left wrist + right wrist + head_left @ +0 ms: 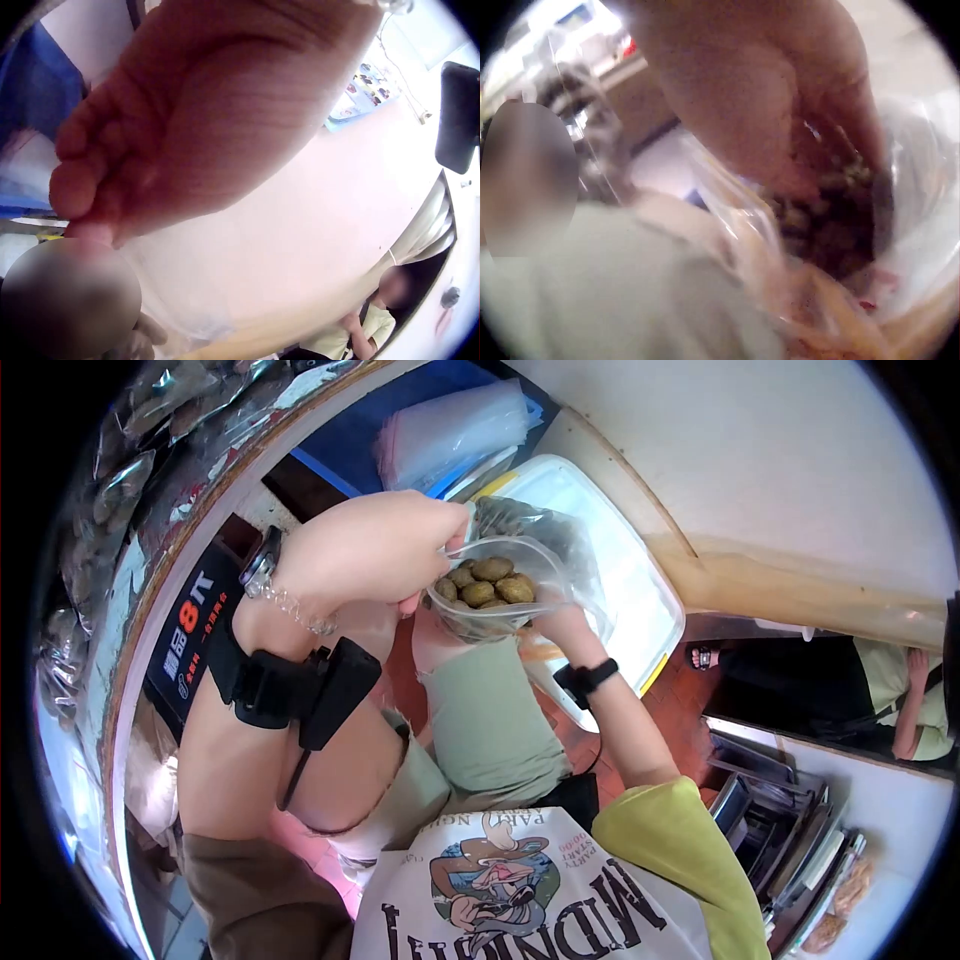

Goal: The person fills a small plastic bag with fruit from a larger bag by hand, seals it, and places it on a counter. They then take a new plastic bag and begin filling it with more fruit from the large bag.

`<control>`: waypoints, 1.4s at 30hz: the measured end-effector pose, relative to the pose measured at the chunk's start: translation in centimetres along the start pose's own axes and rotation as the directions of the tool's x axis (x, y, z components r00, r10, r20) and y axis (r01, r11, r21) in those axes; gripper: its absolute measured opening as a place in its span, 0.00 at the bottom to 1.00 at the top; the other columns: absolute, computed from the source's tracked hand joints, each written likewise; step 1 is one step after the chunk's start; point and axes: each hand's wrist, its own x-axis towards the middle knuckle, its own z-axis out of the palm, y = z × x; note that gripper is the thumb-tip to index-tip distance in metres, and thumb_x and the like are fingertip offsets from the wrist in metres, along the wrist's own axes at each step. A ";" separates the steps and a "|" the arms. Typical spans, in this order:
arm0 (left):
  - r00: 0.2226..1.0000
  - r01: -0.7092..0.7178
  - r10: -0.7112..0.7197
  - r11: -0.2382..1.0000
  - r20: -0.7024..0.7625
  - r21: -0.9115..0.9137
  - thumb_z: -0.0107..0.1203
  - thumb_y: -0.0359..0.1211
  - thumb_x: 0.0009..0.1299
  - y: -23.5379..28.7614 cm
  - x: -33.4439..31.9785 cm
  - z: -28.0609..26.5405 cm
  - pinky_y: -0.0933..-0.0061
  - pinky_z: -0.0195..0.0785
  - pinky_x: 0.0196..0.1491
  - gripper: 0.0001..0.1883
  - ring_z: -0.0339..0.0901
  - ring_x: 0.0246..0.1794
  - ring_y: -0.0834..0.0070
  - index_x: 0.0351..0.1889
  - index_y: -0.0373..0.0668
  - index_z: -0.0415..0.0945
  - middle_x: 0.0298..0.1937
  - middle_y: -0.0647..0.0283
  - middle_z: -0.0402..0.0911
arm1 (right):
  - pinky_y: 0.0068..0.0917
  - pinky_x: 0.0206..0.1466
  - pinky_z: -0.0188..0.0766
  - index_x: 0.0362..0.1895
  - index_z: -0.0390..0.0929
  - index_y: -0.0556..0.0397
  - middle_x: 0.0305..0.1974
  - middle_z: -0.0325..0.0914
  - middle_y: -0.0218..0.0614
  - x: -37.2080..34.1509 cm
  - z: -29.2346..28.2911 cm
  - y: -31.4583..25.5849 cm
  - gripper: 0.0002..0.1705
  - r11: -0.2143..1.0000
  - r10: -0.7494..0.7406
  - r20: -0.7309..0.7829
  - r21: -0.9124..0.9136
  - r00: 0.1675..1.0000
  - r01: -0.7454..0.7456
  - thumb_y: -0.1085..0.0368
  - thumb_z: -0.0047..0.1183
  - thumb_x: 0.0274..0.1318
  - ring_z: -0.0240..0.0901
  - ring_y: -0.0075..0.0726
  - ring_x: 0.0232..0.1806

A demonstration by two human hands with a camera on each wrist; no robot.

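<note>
A clear plastic bag (490,625) with a wide round mouth sits above the person's knees in the head view. Several brown, wrinkled, egg-shaped pieces (478,592) lie inside it. At the bag's left rim, the left hand (400,540) grips the plastic with curled fingers; its palm side (225,112) fills the top of the left wrist view. The right hand (567,628) holds the bag's right side near the rim, fingertips partly hidden. In the blurred right wrist view, that hand (757,97) bends over the bag's dark contents (832,225).
Behind the bag stands a white tub (640,560) holding a larger clear bag with dark contents (540,530). Folded clear bags (455,435) lie in a blue crate (335,445) at the back. Packed goods (140,470) line the left shelf; a rack (780,810) stands right, beside another person (890,690).
</note>
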 end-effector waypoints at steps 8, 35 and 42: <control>0.999 0.017 -0.017 1.000 0.036 -0.008 0.51 0.28 0.66 -0.2 -0.2 0.2 0.63 0.63 0.26 0.07 0.74 0.18 0.66 0.41 0.37 0.70 0.18 0.56 0.73 | 0.49 0.66 0.54 0.63 0.68 0.50 0.67 0.57 0.50 2.7 5.8 2.1 0.35 0.957 0.189 -0.027 -0.218 0.982 -0.190 0.53 0.52 0.49 0.54 0.59 0.67; 0.998 0.021 -0.025 0.998 0.054 0.066 0.50 0.28 0.67 0.0 -0.1 0.1 0.61 0.65 0.28 0.06 0.75 0.19 0.64 0.40 0.38 0.71 0.16 0.56 0.73 | 0.40 0.58 0.64 0.56 0.71 0.53 0.56 0.71 0.51 1.0 0.5 0.1 0.24 0.986 0.160 0.239 -0.080 0.958 -0.145 0.53 0.35 0.66 0.67 0.52 0.58; 0.999 -0.042 0.040 0.995 0.021 0.089 0.51 0.30 0.66 0.1 0.0 0.3 0.59 0.64 0.29 0.05 0.75 0.21 0.61 0.38 0.39 0.71 0.16 0.57 0.72 | 0.40 0.58 0.65 0.57 0.71 0.51 0.56 0.71 0.52 2.1 1.6 2.0 0.21 0.990 0.090 0.283 -0.128 0.955 -0.055 0.56 0.40 0.64 0.68 0.54 0.57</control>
